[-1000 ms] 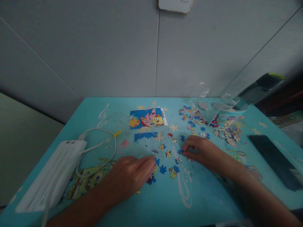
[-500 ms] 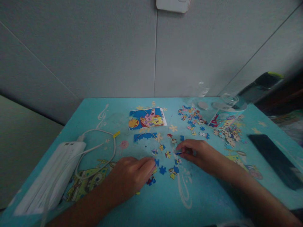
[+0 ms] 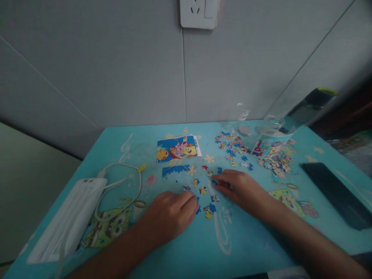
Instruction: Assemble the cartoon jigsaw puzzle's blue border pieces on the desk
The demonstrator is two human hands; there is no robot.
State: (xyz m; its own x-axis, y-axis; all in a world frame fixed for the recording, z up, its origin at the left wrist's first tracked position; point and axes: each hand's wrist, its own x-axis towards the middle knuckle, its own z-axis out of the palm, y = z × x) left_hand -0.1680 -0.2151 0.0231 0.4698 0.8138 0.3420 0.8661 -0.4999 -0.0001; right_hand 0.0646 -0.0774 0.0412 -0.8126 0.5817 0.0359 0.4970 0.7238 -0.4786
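My left hand [image 3: 168,213] rests palm down on the turquoise table [image 3: 180,248], fingers curled over a few puzzle pieces near its tips. My right hand [image 3: 236,186] lies just right of it, fingertips pinched on a small blue puzzle piece [image 3: 215,181]. Several loose puzzle pieces [image 3: 203,190] lie scattered between both hands. A joined blue strip of pieces [image 3: 176,171] sits just beyond them, under the cartoon reference picture [image 3: 178,147].
A larger heap of pieces [image 3: 232,145] and the tipped puzzle cup [image 3: 270,145] with spilled pieces [image 3: 277,164] lie at the back right. A white power bank [image 3: 69,217] with a cable [image 3: 128,182] sits left. A dark phone [image 3: 334,192] lies right. A wall socket [image 3: 197,13] is above.
My right hand has slid left with the pinched piece toward the strip. My left hand has barely moved. The view has tilted up, showing the wall socket.
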